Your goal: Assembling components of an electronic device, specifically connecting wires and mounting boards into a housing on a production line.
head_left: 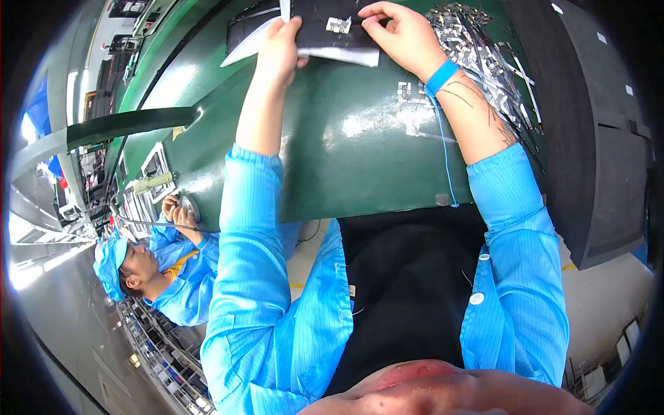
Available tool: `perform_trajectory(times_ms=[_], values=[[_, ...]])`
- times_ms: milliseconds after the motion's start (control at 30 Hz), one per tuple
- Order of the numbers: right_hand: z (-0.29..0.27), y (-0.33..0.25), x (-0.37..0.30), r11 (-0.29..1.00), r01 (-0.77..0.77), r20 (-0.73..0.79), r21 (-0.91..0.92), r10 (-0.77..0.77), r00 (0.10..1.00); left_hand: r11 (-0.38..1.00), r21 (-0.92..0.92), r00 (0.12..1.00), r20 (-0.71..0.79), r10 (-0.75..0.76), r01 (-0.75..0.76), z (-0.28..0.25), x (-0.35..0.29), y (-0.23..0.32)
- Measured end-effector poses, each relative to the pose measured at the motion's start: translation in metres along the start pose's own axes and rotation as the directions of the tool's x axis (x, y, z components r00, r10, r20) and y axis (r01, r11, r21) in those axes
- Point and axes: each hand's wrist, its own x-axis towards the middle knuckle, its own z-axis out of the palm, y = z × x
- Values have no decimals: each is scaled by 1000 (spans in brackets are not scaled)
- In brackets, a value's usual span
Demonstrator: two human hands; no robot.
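My left hand (280,47) is closed on a thin white sheet (243,52), whose edge stands up past the fingers at the top of the view. Under and behind it lies a dark flat panel (315,40) with pale paper along its near edge. A small white circuit board (338,25) rests on this panel, between my hands. My right hand (403,33) hovers just right of that board, thumb and forefinger apart, with nothing visible between them. Around my right wrist is a blue strap (442,77) with a thin cord (445,152) hanging toward the table edge.
A heap of small boards and flat cables (477,52) lies beyond my right forearm. Small clear pieces (415,124) sit on the green table (325,152). A black foam block (615,180) bounds the right side. At the left, a co-worker (176,270) handles a round object.
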Motion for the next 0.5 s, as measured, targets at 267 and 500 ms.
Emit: perform_trajectory(times_ms=[267,500], values=[[-23,-16,-5,922,-152,-74,-357,134,988,885,-466,1000,6,31,-24,64,74,24],[-17,-9,-4,925,-99,20,-368,114,993,974,-186,991,-69,116,-127,56,68,-8]])
